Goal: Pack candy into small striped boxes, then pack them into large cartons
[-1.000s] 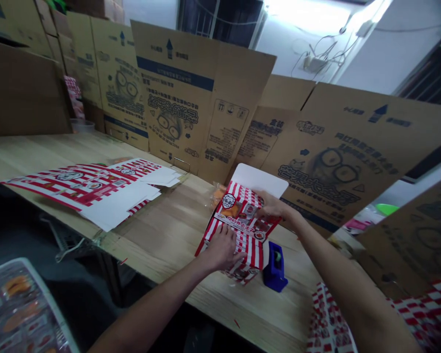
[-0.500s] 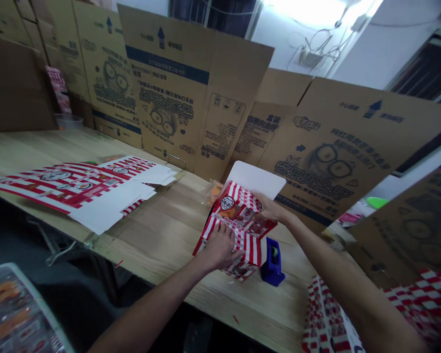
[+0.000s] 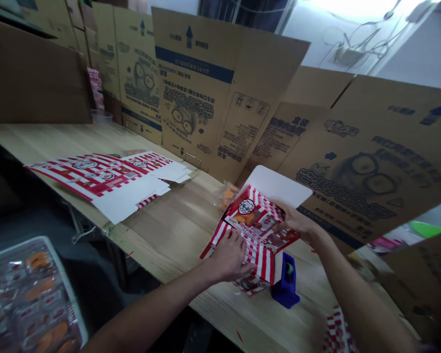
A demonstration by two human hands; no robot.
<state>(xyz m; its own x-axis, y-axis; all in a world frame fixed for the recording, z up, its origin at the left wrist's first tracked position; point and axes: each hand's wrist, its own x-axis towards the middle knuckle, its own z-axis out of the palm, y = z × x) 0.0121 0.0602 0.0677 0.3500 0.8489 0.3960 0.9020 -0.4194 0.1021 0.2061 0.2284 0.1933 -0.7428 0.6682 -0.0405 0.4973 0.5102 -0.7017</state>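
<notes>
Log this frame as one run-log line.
left hand: flat on red-and-white striped carton | right hand: on carton's right edge | nearby: blue tape dispenser

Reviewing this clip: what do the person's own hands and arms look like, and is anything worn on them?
The bare left hand and bare right hand wear no gloves, and no ring or watch shows. The left forearm and right forearm are bare too, with no sleeve in view.

packing workshop; flattened cardboard cartons [image 3: 220, 93], wooden workbench [image 3: 176, 230]
</notes>
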